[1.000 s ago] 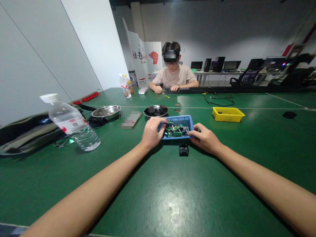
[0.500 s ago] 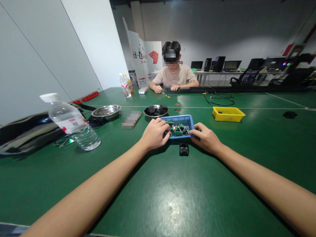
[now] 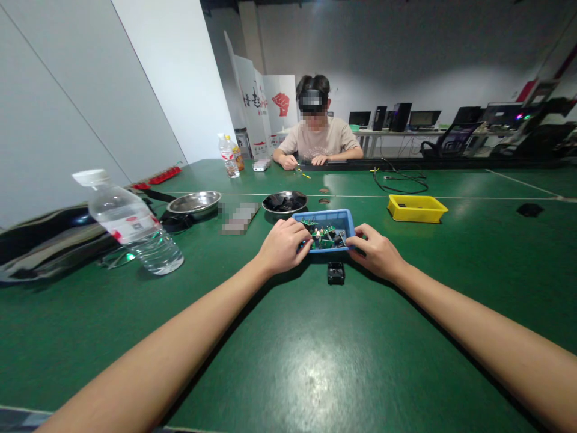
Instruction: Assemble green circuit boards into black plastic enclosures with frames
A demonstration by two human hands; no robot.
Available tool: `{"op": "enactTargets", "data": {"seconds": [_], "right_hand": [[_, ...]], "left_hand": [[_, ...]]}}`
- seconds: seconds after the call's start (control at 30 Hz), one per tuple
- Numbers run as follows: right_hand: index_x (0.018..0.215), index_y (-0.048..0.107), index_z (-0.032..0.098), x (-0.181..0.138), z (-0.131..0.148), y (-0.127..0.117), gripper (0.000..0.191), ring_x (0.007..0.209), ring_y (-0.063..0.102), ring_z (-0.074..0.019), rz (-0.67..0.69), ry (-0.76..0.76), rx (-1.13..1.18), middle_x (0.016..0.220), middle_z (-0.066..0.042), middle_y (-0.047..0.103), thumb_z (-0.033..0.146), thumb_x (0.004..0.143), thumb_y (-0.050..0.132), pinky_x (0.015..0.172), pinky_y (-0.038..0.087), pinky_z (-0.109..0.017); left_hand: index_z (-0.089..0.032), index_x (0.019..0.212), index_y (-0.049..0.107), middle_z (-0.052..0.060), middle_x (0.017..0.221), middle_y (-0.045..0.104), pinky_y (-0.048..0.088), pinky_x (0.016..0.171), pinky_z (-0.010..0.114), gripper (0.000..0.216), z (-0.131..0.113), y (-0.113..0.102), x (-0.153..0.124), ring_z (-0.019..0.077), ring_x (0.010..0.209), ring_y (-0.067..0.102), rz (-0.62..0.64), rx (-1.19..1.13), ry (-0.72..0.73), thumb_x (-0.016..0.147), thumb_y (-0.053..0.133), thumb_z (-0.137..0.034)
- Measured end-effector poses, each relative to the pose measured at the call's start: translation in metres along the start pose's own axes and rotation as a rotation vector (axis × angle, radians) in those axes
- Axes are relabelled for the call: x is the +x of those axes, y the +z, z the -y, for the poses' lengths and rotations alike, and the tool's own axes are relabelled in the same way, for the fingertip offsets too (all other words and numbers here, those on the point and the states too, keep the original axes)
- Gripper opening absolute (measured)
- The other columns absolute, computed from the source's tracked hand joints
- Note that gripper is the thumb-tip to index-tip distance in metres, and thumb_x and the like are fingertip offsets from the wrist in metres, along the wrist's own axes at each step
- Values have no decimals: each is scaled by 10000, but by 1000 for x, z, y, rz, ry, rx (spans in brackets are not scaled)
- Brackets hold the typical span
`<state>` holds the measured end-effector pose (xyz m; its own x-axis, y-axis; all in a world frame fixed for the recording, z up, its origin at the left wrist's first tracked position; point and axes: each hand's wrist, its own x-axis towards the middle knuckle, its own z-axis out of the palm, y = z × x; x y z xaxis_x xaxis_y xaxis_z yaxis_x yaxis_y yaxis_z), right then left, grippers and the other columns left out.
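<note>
A small blue plastic bin [image 3: 332, 249] stands on the green table in front of me, holding several green circuit boards [image 3: 325, 243] and dark parts. My left hand [image 3: 285, 245] lies over its near left corner, with the fingers curled inward past the rim among the boards. What those closed fingertips pinch, if anything, is hidden. At the opposite end, my right hand [image 3: 375, 249] grips the bin's right rim between thumb and fingers. Just in front of the bin sits a small black plastic housing [image 3: 336, 273], touched by neither hand.
Behind the bin is a metal bowl [image 3: 285, 204] of black parts, with another steel bowl [image 3: 195, 203] farther left. A yellow bin [image 3: 417, 210] stands to the right. At left is a water bottle [image 3: 135, 225]. Across the table sits a co-worker [image 3: 318, 138]; black cables [image 3: 403, 182] lie nearby.
My left fingers have shifted very slightly rightward over the boards. My right hand, the blue bin and the black housing look unmoved.
</note>
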<state>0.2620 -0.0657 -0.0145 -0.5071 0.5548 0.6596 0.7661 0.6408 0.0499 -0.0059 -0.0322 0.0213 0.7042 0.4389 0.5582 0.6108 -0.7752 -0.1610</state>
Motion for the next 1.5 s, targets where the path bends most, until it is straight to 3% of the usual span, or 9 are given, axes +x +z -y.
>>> {"op": "enactTargets", "data": {"seconds": [0.13,0.3,0.8,1.33,1.5], "right_hand": [[946,690,200,0,0,0,127,797,548,-175,-1,2,1,975,-94,583,193,891,577,657,493,-258],[956,687,208,0,-1,1,136,810,548,-176,2,6,10,977,-89,581,191,895,567,666,495,-263],[958,688,212,0,-1,1,133,808,553,-178,5,15,16,982,-91,586,201,898,569,664,496,-268],[957,691,210,-1,0,1,145,811,554,-185,-2,13,13,978,-97,587,202,903,557,664,500,-274],[954,693,206,0,-1,1,146,812,557,-184,-23,-15,13,964,-93,581,179,888,565,665,494,-272]], "left_hand": [[-175,823,643,70,838,676,394,702,352,230,1,3,-1,217,791,549,-75,-16,-23,960,482,-265],[-172,819,604,69,839,660,438,751,352,215,2,7,-1,206,793,557,-190,-124,-150,968,469,-248],[-176,867,597,61,839,654,471,732,329,218,2,12,-2,190,782,588,-245,-222,-231,991,443,-267],[-191,844,577,54,834,662,455,734,346,129,0,9,-3,199,781,591,-199,-213,-219,929,495,-243],[-182,956,597,79,949,684,441,780,378,184,-3,3,-2,234,876,606,-129,-191,-116,907,583,-358]]}}
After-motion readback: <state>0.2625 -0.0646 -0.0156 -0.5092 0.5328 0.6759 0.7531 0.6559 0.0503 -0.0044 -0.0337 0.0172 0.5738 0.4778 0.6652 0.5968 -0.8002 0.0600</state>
